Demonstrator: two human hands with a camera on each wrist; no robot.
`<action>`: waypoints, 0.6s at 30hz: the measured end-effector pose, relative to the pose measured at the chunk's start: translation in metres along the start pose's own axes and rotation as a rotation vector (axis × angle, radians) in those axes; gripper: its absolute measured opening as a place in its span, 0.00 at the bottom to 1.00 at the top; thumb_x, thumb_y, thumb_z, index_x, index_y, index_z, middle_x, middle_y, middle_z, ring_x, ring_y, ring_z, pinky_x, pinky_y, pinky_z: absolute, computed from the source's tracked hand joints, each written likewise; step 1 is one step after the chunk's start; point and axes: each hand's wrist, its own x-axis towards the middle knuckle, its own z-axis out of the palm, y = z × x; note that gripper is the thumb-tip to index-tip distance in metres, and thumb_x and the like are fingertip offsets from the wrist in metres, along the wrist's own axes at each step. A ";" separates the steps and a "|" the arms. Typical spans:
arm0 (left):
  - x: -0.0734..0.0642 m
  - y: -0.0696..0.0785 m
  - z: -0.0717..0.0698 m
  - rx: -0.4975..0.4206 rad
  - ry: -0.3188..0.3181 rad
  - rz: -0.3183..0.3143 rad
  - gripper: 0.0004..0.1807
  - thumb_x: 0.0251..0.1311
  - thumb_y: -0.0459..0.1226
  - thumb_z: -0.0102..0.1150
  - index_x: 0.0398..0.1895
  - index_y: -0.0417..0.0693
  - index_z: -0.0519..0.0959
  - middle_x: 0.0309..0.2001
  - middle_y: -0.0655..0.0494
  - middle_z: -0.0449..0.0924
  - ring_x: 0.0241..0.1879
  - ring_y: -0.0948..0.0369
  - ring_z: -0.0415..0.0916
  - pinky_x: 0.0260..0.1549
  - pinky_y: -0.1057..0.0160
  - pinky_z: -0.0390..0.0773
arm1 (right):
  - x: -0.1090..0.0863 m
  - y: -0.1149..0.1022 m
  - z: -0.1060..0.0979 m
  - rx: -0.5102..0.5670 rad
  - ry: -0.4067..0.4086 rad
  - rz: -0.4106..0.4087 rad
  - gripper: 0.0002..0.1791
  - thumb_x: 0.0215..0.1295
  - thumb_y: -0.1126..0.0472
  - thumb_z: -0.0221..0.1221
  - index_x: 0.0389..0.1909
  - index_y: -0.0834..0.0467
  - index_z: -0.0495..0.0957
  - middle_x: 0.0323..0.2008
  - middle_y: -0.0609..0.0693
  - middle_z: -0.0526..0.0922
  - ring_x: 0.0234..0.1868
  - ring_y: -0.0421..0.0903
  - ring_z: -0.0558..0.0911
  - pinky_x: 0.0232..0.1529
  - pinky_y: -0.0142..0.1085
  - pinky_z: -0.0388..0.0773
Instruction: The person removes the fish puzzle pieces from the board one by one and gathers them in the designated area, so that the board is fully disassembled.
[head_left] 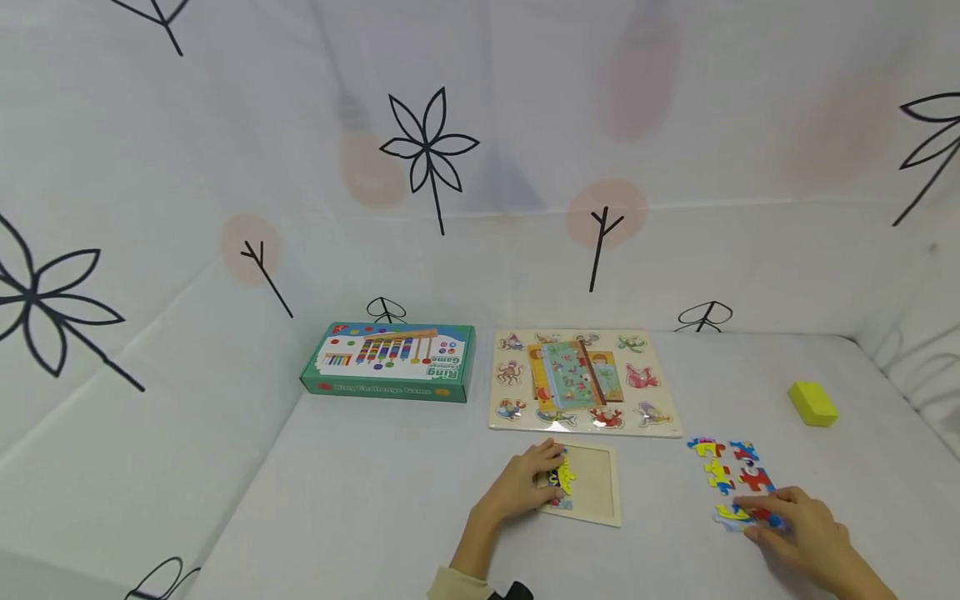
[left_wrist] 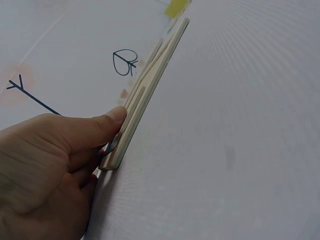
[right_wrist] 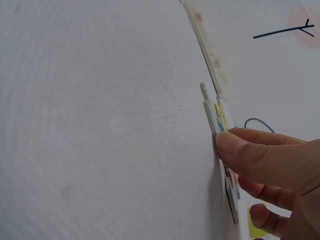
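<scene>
Low in the head view, my left hand [head_left: 517,483] grips the left side of a shallow wooden puzzle tray [head_left: 600,487]. Some yellow and multicoloured jigsaw pieces [head_left: 566,475] sit in the tray's left part, partly covered by the fingers. In the left wrist view the thumb [left_wrist: 117,114] lies over the tray's edge [left_wrist: 150,95]. To the right, my right hand [head_left: 806,533] pinches a jigsaw piece [right_wrist: 212,120] at the near end of a group of loose pieces [head_left: 755,478]. Its fingers partly hide that piece and its neighbours.
Behind the tray lies a larger picture-puzzle board [head_left: 517,417] with colourful cards [head_left: 570,375] on it. A green game box [head_left: 390,362] stands at the back left. A yellow block [head_left: 813,404] sits at the right, on the white-covered table [head_left: 360,500].
</scene>
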 end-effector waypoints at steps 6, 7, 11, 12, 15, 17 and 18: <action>-0.001 0.000 -0.001 -0.016 0.006 -0.006 0.28 0.54 0.37 0.65 0.59 0.39 0.73 0.65 0.54 0.67 0.69 0.57 0.56 0.64 0.44 0.58 | 0.000 -0.021 0.002 0.109 0.262 -0.109 0.21 0.41 0.58 0.74 0.38 0.61 0.82 0.30 0.50 0.74 0.27 0.36 0.67 0.23 0.31 0.67; -0.001 0.000 -0.001 -0.020 0.005 -0.010 0.28 0.54 0.36 0.65 0.59 0.39 0.73 0.65 0.53 0.67 0.69 0.57 0.56 0.65 0.44 0.57 | 0.001 -0.027 0.003 0.135 0.299 -0.123 0.21 0.40 0.59 0.74 0.37 0.61 0.82 0.29 0.49 0.75 0.26 0.34 0.66 0.22 0.29 0.67; -0.001 0.001 -0.001 -0.024 -0.004 -0.016 0.28 0.54 0.36 0.65 0.59 0.39 0.73 0.66 0.53 0.66 0.69 0.57 0.55 0.65 0.45 0.57 | 0.009 -0.050 0.006 0.256 0.333 -0.163 0.19 0.44 0.60 0.73 0.38 0.61 0.82 0.28 0.46 0.78 0.26 0.31 0.67 0.22 0.28 0.66; -0.001 0.002 -0.001 -0.018 -0.007 -0.013 0.28 0.54 0.36 0.65 0.59 0.38 0.73 0.66 0.53 0.66 0.69 0.57 0.55 0.65 0.46 0.57 | 0.011 -0.056 0.008 0.286 0.336 -0.181 0.18 0.44 0.61 0.72 0.39 0.61 0.82 0.27 0.45 0.78 0.26 0.31 0.68 0.22 0.28 0.67; -0.001 0.003 -0.001 -0.001 -0.020 -0.002 0.28 0.55 0.36 0.64 0.60 0.38 0.72 0.66 0.52 0.66 0.70 0.57 0.55 0.66 0.49 0.56 | 0.020 -0.075 0.015 0.353 0.299 -0.206 0.17 0.47 0.62 0.71 0.40 0.60 0.81 0.28 0.44 0.78 0.27 0.32 0.69 0.23 0.27 0.68; -0.001 0.003 -0.001 0.010 -0.027 0.008 0.29 0.55 0.37 0.64 0.60 0.37 0.71 0.66 0.51 0.65 0.70 0.56 0.54 0.67 0.52 0.55 | 0.026 -0.089 0.020 0.392 0.269 -0.217 0.16 0.49 0.62 0.70 0.41 0.61 0.82 0.29 0.44 0.79 0.26 0.32 0.69 0.24 0.27 0.69; -0.001 0.004 -0.001 0.015 -0.030 0.014 0.29 0.55 0.38 0.64 0.60 0.37 0.71 0.67 0.51 0.64 0.70 0.56 0.54 0.68 0.53 0.55 | 0.029 -0.096 0.023 0.406 0.249 -0.221 0.16 0.49 0.62 0.69 0.41 0.61 0.82 0.29 0.44 0.79 0.26 0.32 0.69 0.24 0.27 0.70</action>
